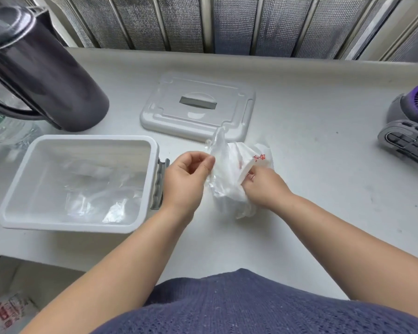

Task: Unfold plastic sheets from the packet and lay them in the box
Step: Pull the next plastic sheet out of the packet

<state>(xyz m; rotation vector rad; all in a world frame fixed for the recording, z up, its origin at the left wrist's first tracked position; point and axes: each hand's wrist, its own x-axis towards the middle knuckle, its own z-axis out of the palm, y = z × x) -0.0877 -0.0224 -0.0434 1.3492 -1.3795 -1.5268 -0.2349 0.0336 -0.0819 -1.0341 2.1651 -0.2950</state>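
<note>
Packet [247, 165] position: on the counter [311, 169], just right of the box [92, 139]. It is white with red print and loosely crumpled. Your right hand [263, 185] grips its near side with the fingers curled into the plastic. This hold most likely anchors the bundle so that a pull frees one sheet and not the whole stack.

Your left hand [186, 174] pinches a clear sheet [219, 150] between thumb and forefinger, with the other fingers curled in. The sheet rises from the packet to a peak in front of the lid's near edge. It looks thin and likely to cling, so draw it out slowly.

The box stands open just left of your left hand, with its grey latch [160, 183] facing that hand, which makes for a short carry. Crumpled clear sheets [99, 189] already lie on its floor. The lid [198, 107] lies flat beyond the packet, apart from the box, so the opening is unobstructed.

The counter is pale grey with a few dark specks. A dark jug [41, 75] stands beyond the box at far left, with a clear bottle [7, 131] beside it. A grey and purple device [410, 124] sits at the right edge, well apart from the work. Ribbed silver-grey panelling [227, 25] runs behind the counter.
</note>
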